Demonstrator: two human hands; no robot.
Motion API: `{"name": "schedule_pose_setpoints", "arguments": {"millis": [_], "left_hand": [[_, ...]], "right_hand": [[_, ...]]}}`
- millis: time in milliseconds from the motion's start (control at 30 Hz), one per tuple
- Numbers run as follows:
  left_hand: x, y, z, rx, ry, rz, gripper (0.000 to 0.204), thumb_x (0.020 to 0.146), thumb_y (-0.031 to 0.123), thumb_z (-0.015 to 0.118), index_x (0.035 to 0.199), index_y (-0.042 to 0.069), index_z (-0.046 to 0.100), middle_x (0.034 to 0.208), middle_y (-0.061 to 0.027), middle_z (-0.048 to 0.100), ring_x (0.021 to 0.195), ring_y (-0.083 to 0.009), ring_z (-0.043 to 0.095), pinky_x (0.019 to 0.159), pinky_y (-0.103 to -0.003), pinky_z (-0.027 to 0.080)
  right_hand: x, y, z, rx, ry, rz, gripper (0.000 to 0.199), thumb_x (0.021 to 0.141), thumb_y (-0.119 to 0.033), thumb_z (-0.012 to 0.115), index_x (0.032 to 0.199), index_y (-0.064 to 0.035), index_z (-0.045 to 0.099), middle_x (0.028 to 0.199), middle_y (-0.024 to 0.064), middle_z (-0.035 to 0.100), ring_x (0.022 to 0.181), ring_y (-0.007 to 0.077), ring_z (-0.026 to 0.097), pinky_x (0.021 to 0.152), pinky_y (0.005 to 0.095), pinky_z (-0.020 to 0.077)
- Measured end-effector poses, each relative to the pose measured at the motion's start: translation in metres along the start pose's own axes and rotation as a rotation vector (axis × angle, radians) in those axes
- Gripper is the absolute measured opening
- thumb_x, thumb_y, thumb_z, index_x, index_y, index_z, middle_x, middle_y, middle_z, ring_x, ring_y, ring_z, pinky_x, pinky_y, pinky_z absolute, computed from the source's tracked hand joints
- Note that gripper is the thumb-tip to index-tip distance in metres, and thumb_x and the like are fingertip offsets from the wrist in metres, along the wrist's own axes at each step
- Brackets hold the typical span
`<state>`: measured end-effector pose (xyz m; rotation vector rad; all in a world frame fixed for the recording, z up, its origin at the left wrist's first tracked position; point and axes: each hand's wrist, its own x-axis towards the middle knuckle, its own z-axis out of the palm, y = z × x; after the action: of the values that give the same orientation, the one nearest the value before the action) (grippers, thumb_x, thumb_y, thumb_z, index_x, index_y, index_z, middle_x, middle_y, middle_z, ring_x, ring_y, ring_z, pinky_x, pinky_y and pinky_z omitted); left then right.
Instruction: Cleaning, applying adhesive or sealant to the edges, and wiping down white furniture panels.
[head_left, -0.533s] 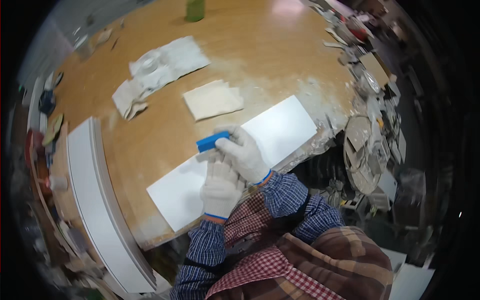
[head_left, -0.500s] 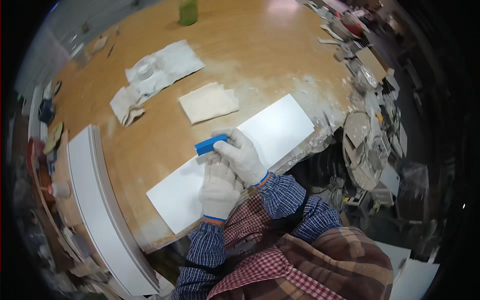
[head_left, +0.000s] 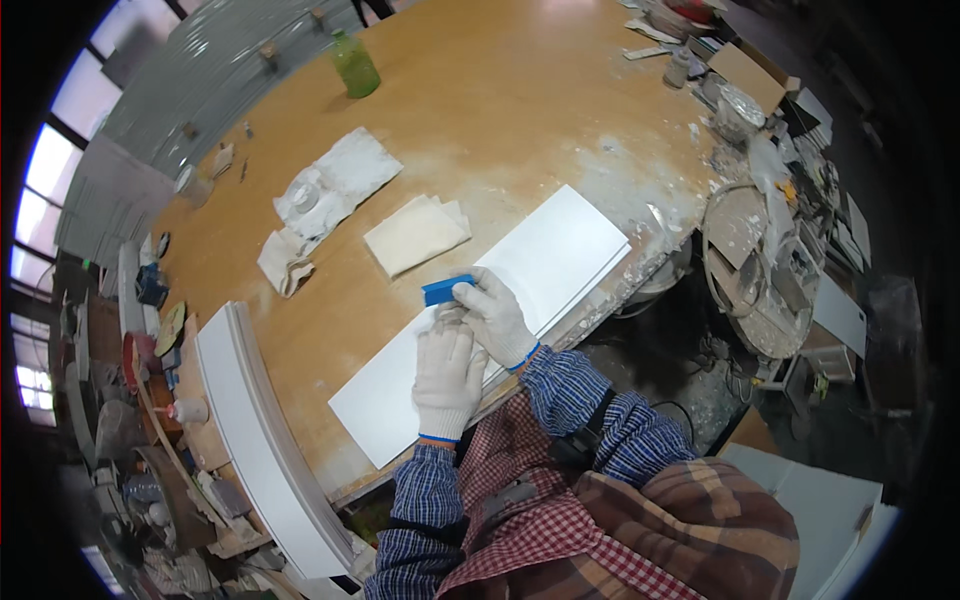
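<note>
Wooden bench (head_left: 520,90), dusty toward right edge. Folded beige cloth (head_left: 415,233) just beyond the white board (head_left: 560,255), crumpled white rags (head_left: 325,195) further toward far-left corner, green bottle (head_left: 355,65) near far edge. White moulding strip (head_left: 250,420) along left edge, clear of the board. Round plaster-caked tray (head_left: 745,265) off right edge. Nothing between hands and board.

Board long, flat, plain white, lying diagonally along near edge. Blue block (head_left: 447,290) on its middle.

Right hand (head_left: 495,318), gloved, fingers wrapped on blue block. Left hand (head_left: 448,372), gloved, fingers flat, pressed on board.
</note>
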<state>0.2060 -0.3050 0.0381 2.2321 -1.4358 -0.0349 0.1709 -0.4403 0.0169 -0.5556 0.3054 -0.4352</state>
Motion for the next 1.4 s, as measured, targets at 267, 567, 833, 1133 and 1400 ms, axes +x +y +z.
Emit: {"name": "schedule_pose_setpoints", "arguments": {"millis": [267, 567, 833, 1133, 1400], "left_hand": [[-0.030, -0.008, -0.003, 0.068, 0.246, 0.058, 0.035, 0.085, 0.017, 0.064, 0.118, 0.005, 0.058, 0.114, -0.0169, 0.058, 0.106, -0.0353, 0.055, 0.096, -0.048, 0.044], [-0.119, -0.012, -0.045, 0.177, 0.322, 0.061, 0.039, 0.073, 0.017, 0.067, 0.107, 0.002, 0.056, 0.108, -0.0126, 0.058, 0.099, -0.0303, 0.055, 0.089, -0.040, 0.046], [-0.132, -0.017, -0.027, 0.253, 0.377, -0.013, 0.044, 0.078, 0.022, 0.070, 0.117, 0.003, 0.061, 0.118, -0.0126, 0.062, 0.114, -0.0295, 0.059, 0.098, -0.042, 0.047], [-0.128, -0.020, -0.021, 0.147, 0.362, -0.008, 0.045, 0.082, 0.023, 0.066, 0.121, 0.002, 0.059, 0.125, -0.0138, 0.059, 0.120, -0.0302, 0.055, 0.102, -0.043, 0.044], [-0.135, -0.022, -0.009, 0.274, 0.524, 0.012, 0.041, 0.079, 0.026, 0.064, 0.114, 0.005, 0.061, 0.120, -0.0097, 0.061, 0.117, -0.0243, 0.056, 0.102, -0.038, 0.045]], "right_hand": [[-0.001, 0.002, -0.005, -0.179, -0.015, -0.162, 0.036, 0.104, -0.026, 0.054, 0.128, -0.0001, 0.049, 0.107, 0.0141, 0.063, 0.090, 0.0229, 0.065, 0.082, 0.0403, 0.0555], [-0.003, 0.005, -0.016, -0.183, -0.061, -0.149, 0.032, 0.104, -0.031, 0.053, 0.121, -0.0040, 0.056, 0.097, 0.0046, 0.059, 0.087, 0.0174, 0.057, 0.084, 0.0415, 0.0535], [0.006, 0.016, -0.004, -0.107, -0.042, -0.125, 0.025, 0.103, -0.025, 0.055, 0.117, -0.0038, 0.055, 0.104, 0.0107, 0.064, 0.082, 0.0190, 0.061, 0.082, 0.0387, 0.0532], [0.007, 0.005, -0.019, -0.172, -0.067, -0.149, 0.042, 0.105, -0.023, 0.051, 0.144, -0.0116, 0.042, 0.116, 0.0116, 0.062, 0.091, 0.0191, 0.060, 0.084, 0.0428, 0.0546], [0.012, 0.000, -0.029, -0.177, -0.175, -0.048, 0.036, 0.105, -0.016, 0.052, 0.138, -0.0042, 0.049, 0.112, 0.0046, 0.060, 0.088, 0.0110, 0.054, 0.081, 0.0263, 0.0480]]}}
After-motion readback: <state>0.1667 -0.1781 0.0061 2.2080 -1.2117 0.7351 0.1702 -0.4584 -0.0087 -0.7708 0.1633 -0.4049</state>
